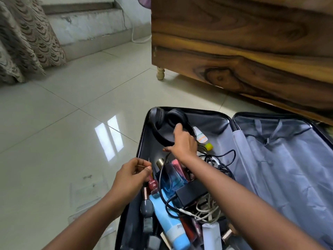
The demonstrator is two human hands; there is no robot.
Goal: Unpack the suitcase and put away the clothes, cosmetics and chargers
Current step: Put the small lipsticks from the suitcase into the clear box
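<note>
An open black suitcase [189, 112] lies on the floor, its grey-lined lid [281, 159] spread to the right. My right hand [182, 143] grips the band of black headphones [162, 121] at the case's far end. My left hand [132, 175] hovers at the case's left rim, fingers curled, pinching something thin that I cannot make out. Below it lie a red nail polish bottle [152, 184], a blue tube [169, 221], a blue perfume bottle [170, 179], a black charger brick [191, 193] and tangled cables [207, 212].
A wooden bed frame [243, 51] with a pale turned leg [160, 73] stands just beyond the suitcase. A patterned curtain [23, 38] hangs at the far left. A yellow-capped bottle [203, 139] lies beside the headphones. Glossy tiled floor [72, 123] spreads to the left.
</note>
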